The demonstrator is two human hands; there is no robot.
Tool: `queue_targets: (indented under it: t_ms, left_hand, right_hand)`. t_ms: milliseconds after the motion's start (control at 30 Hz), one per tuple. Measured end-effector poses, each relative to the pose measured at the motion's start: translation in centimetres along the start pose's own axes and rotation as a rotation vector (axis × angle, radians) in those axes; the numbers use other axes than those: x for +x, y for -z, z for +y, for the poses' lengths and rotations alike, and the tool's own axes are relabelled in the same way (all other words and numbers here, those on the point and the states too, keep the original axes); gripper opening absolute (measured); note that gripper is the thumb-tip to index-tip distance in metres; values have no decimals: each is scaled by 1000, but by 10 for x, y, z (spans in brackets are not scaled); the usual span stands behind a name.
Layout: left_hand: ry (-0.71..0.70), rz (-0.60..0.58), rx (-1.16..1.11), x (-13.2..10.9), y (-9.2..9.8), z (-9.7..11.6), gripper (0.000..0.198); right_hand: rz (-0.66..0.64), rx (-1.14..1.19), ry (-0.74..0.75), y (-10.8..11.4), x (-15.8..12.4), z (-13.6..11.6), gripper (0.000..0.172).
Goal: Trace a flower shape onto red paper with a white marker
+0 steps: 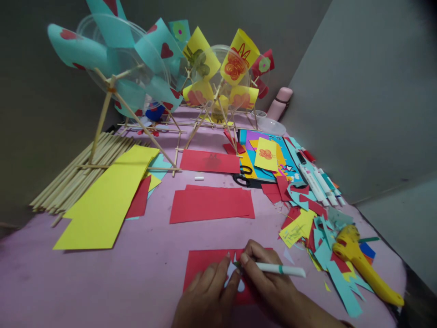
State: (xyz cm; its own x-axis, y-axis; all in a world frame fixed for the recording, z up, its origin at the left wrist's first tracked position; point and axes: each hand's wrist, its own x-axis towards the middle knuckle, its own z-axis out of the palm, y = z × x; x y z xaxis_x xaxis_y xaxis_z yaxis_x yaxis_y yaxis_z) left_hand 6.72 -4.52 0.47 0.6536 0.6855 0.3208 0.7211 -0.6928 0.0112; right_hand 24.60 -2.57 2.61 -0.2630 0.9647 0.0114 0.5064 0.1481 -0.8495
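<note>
My left hand (208,294) lies on a red paper sheet (200,264) at the near edge of the pink table, fingers pressing down a small white cut-out shape (233,272). My right hand (264,282) grips a white marker pen (282,269) with a green band, its tip at the cut-out's edge. The two hands touch each other over the red sheet.
Red sheets (211,203) lie in the middle, a long yellow sheet (105,200) and wooden sticks (73,175) to the left. Paper windmills on stick frames (136,68) stand at the back. To the right are paper scraps (314,228), markers (317,182), black scissors (244,177) and a yellow glue gun (362,262).
</note>
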Motion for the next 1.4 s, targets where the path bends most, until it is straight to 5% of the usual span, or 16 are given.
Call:
queue_targets:
  t_ms: [1100,1400]
  left_hand:
    - [28,-45,-2,0,3,3,40]
    - [23,-22,-7,-3,0,2,37]
  right_hand:
    - [-7,91,-77,1,4,-7,30]
    - [4,299,-160,0,4,-6,34]
